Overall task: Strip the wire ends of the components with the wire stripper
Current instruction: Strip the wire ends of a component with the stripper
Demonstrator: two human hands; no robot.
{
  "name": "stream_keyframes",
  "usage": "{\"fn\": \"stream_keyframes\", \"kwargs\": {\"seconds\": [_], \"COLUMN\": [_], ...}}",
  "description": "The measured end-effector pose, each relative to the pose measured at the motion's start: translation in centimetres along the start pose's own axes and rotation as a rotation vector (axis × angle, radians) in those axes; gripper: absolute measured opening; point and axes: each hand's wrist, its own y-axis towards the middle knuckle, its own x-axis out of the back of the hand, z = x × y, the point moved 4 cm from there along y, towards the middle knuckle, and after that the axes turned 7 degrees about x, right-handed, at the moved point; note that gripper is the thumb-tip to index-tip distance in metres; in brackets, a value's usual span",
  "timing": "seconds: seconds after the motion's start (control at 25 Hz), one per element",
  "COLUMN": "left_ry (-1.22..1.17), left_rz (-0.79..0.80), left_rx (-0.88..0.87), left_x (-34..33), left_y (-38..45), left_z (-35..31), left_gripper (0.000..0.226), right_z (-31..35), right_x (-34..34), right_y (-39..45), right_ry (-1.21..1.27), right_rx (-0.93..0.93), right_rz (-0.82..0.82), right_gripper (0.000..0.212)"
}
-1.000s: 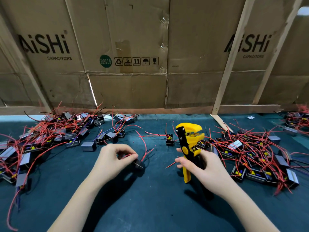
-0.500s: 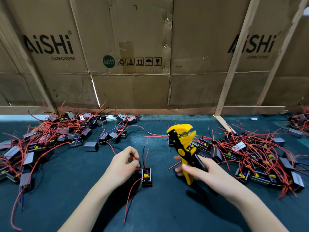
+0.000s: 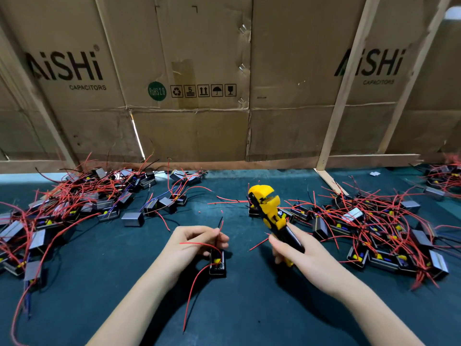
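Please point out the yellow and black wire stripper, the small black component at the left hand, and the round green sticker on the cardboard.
yellow and black wire stripper (image 3: 265, 201): head view, yellow head.
small black component (image 3: 217, 266): head view, open top face.
round green sticker (image 3: 157, 91): head view, centre.

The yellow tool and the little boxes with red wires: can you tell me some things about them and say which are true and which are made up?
1. The right hand holds the yellow tool. True.
2. The tool lies flat on the table. False: it is held up, its head pointing away from the person.
3. The left hand pinches thin wires of a small black box. True.
4. The wires are already inside the tool's head. False: the tool is apart from them, off to the right.
5. Piles of boxes with red wires lie on both sides. True.
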Motion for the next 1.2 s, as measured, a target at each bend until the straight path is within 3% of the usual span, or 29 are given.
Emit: {"fn": "stream_keyframes", "kwargs": {"seconds": [0.08,0.2,0.32,0.52,1.2], "left_ry": [0.006,0.060,0.139,0.167,0.209], "left_rz": [0.016,0.156,0.278,0.245,0.140], "left_rx": [-0.042,-0.110,-0.156,-0.130,-0.196], "left_x": [-0.2,-1.5,-2.8,-3.2,-3.4], "left_y": [-0.3,-0.7,-1.2,-0.9,-0.1], "left_z": [-0.1,-0.4,-0.4,0.3,0.9], "left_gripper": [0.026,0.027,0.027,0.024,0.025], "right_z": [-0.7,-1.3,-1.9,-1.6,-1.4], "right_x": [1.5,2.8,2.9,1.8,1.6], "right_y": [0.3,0.5,0.8,1.2,1.4], "right_ry": [-0.347,-0.951,-1.172,-1.266,-1.228], "right_rx": [0.045,0.008,0.015,0.115,0.175], "right_rz": [-0.219,-0.397,-0.470,-0.509,-0.490], "right_gripper": [0.036,0.050,0.053,0.053,0.051]}}
